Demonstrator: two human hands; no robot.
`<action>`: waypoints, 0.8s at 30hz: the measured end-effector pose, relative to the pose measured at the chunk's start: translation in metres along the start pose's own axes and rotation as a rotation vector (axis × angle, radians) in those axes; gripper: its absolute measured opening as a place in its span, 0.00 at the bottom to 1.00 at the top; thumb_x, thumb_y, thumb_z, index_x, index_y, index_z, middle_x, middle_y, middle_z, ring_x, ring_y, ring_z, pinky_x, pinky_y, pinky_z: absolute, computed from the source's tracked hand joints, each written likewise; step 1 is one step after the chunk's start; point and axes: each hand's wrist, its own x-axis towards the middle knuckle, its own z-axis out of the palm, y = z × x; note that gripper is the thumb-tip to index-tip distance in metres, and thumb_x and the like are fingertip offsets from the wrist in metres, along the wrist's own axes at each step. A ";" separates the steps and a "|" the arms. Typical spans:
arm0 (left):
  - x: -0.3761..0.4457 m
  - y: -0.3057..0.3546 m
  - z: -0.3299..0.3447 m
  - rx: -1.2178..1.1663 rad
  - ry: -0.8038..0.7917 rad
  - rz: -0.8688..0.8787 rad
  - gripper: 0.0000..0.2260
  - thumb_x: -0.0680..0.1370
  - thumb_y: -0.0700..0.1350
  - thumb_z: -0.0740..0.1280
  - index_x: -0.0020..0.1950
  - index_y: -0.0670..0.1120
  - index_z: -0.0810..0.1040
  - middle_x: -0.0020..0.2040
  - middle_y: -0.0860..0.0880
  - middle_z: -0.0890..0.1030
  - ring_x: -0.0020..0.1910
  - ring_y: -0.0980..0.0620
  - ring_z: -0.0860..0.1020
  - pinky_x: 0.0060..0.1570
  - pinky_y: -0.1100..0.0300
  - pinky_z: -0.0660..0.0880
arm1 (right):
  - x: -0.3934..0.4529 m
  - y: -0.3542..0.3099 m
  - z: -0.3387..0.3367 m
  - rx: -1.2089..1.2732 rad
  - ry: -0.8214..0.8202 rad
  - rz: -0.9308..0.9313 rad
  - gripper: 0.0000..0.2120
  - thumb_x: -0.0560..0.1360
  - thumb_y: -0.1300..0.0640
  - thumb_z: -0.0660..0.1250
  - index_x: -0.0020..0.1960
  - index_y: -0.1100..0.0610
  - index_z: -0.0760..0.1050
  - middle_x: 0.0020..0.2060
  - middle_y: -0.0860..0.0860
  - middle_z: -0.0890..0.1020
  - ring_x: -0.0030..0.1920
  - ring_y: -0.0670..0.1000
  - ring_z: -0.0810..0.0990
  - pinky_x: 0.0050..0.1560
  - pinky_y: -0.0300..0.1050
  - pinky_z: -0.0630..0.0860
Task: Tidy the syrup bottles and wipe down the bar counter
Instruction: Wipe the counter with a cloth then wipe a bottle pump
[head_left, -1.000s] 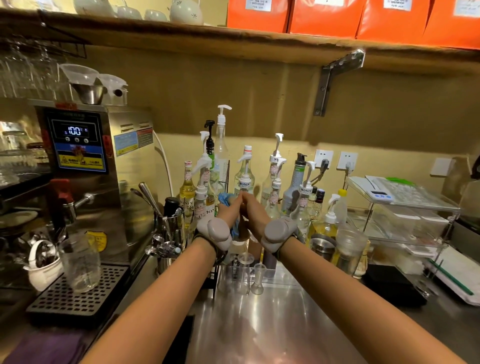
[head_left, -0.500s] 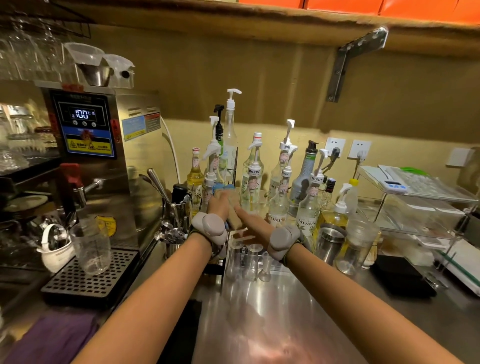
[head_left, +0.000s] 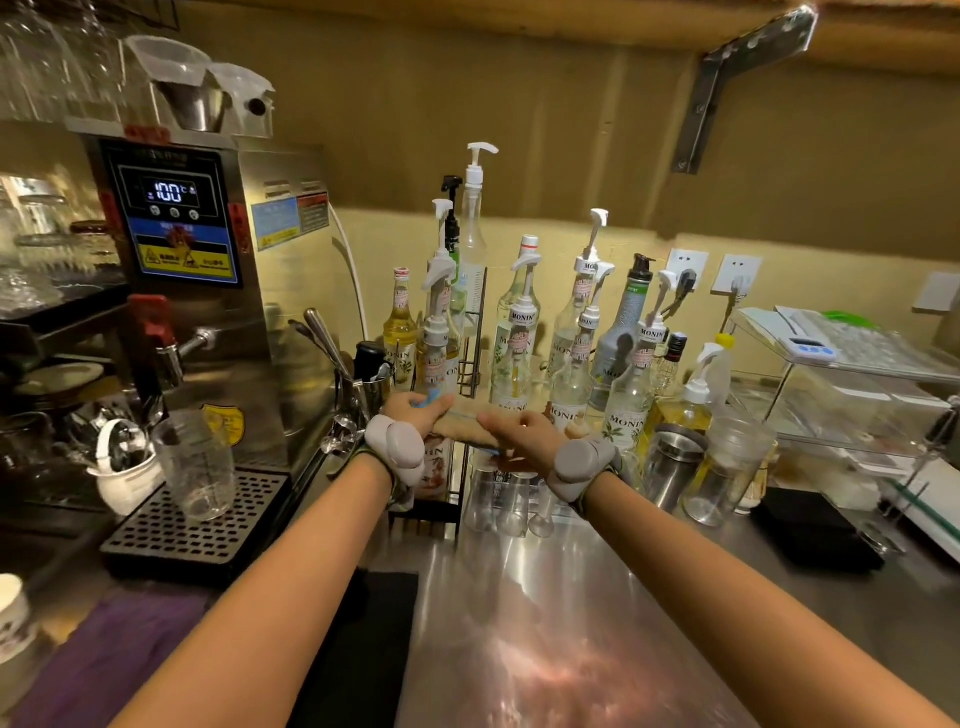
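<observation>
Both hands reach to the back of the steel bar counter (head_left: 545, 613), w/ grey sensor pods strapped at each wrist. Left hand (head_left: 415, 410) has fingers curled round a blue cloth (head_left: 434, 399) at the left end of a tan, flat board-like piece (head_left: 467, 428). Right hand (head_left: 519, 431) lies flat on that piece, fingers straight, pressing down. Can't tell what the tan piece is; it looks matte and pale, w/ a blue strip along its near edge.

Syrup bottles (head_left: 519, 332) stand clustered along the counter's back edge vs. the wall: clear glass, white pump tops, Monin labels. A few sit in a wire rack (head_left: 475, 338) at the cluster's left.

Vs. 0.5 s ago: hands are further apart, right hand has flattened over the tan piece, and the view has tilted lower.
</observation>
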 end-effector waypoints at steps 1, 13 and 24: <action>-0.001 -0.004 -0.003 0.072 -0.010 -0.022 0.13 0.75 0.50 0.68 0.34 0.45 0.74 0.38 0.40 0.74 0.39 0.45 0.75 0.42 0.56 0.73 | 0.001 0.002 0.001 -0.023 -0.011 0.015 0.21 0.74 0.51 0.69 0.58 0.65 0.70 0.44 0.56 0.77 0.33 0.49 0.78 0.33 0.38 0.78; 0.014 -0.058 -0.013 0.339 -0.040 -0.177 0.06 0.75 0.39 0.66 0.47 0.35 0.77 0.48 0.40 0.75 0.47 0.45 0.76 0.39 0.58 0.70 | 0.011 0.028 0.031 -0.232 -0.084 0.227 0.22 0.76 0.57 0.66 0.63 0.69 0.67 0.43 0.60 0.75 0.30 0.50 0.72 0.30 0.39 0.64; 0.031 -0.137 -0.007 0.361 -0.084 -0.278 0.17 0.76 0.33 0.63 0.65 0.32 0.72 0.64 0.33 0.75 0.64 0.36 0.74 0.62 0.49 0.72 | 0.046 0.097 0.056 -0.213 -0.061 0.406 0.19 0.76 0.67 0.60 0.66 0.70 0.68 0.50 0.61 0.77 0.24 0.49 0.77 0.19 0.35 0.72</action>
